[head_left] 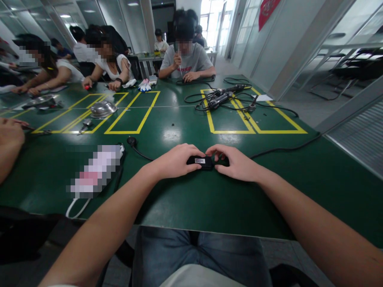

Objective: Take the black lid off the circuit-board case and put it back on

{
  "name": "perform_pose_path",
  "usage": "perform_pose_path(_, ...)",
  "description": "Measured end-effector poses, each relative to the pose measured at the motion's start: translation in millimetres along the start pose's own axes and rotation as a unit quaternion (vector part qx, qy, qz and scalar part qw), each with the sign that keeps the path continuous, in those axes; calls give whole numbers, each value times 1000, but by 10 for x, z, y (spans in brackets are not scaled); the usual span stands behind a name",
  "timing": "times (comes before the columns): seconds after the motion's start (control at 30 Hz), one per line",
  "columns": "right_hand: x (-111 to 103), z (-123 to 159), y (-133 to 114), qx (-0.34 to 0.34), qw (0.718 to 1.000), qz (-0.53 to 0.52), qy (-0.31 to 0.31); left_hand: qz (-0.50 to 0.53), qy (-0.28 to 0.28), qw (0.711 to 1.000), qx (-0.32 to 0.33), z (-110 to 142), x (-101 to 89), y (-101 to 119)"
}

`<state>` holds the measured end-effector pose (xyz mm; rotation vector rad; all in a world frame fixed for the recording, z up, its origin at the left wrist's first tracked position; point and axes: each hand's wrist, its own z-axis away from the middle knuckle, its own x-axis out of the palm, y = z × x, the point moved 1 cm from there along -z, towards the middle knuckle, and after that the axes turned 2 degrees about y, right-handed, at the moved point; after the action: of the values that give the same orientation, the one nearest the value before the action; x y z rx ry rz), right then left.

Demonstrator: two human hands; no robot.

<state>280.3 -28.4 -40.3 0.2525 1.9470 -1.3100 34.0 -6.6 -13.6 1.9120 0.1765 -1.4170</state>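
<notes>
A small black power adapter [203,162] with a white label lies on the green table [191,199] just in front of me. My left hand [176,161] is closed around its left end. My right hand [236,162] grips its right end, fingers curled over it. A black cable [284,149] runs from the adapter's right side across the table toward the right edge. Both forearms rest low over the table's near edge.
A blurred pink-white object [97,171] with a cord and a black plug [131,141] lie to the left. A pile of black adapters and cables [223,99] sits in yellow-taped boxes. A metal bowl [103,109] stands left. Several people sit around the table.
</notes>
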Motion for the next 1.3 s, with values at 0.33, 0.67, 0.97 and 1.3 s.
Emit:
perform_pose_path(0.33, 65, -3, 39, 13, 1000, 7, 24, -25, 3, 1000, -8, -35, 16, 20)
perform_pose_path(0.67, 72, 15, 21, 8, 999, 25, 24, -38, 3, 999, -5, -35, 34, 22)
perform_pose_path(0.97, 47, -2, 26, 35, 999, -37, 8, 39, 28, 999, -11, 5, 14, -32)
perform_pose_path(1.3, -11, -2, 15, 33, 999, -19, -14, -94, 58, 991, -78, -24, 25, -244)
